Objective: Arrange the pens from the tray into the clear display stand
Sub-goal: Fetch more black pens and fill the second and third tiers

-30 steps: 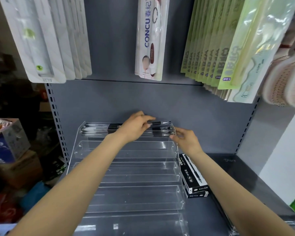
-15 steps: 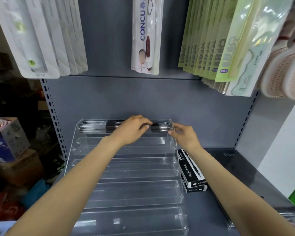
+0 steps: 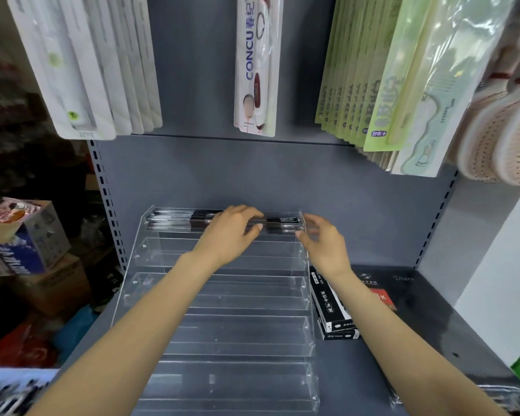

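Left grip: the left hand, just above the middle of the frame, lies palm-down over the pens in the top tier, fingers curled and fingertips pressed on a pen barrel; whether it pinches one pen or only steadies the row cannot be told.
Right grip: the right hand, just right of centre, holds nothing; its fingers are loosely spread beside the right end wall of that tier, thumb tip near the pen ends.
Pens, place: a small row lies lengthwise in the topmost trough of the clear display stand, at the back against the grey panel; the lower tiers show no pens.
Pens, handling: likely light, stiff and smooth-barrelled, so they should roll easily on the acrylic; a hold at mid-barrel between thumb and fingers looks steadiest, and a nudge at the ends would square them.
Stand, handling: thin clear acrylic, probably light enough to slide on the shelf if pushed hard.
Arm pose: both forearms reach up from the bottom of the frame, the left from lower left, the right from lower right, wrists nearly straight.
Nearby: black pen boxes lie just right of the stand.
Progress: judged early, with only one tier begun.
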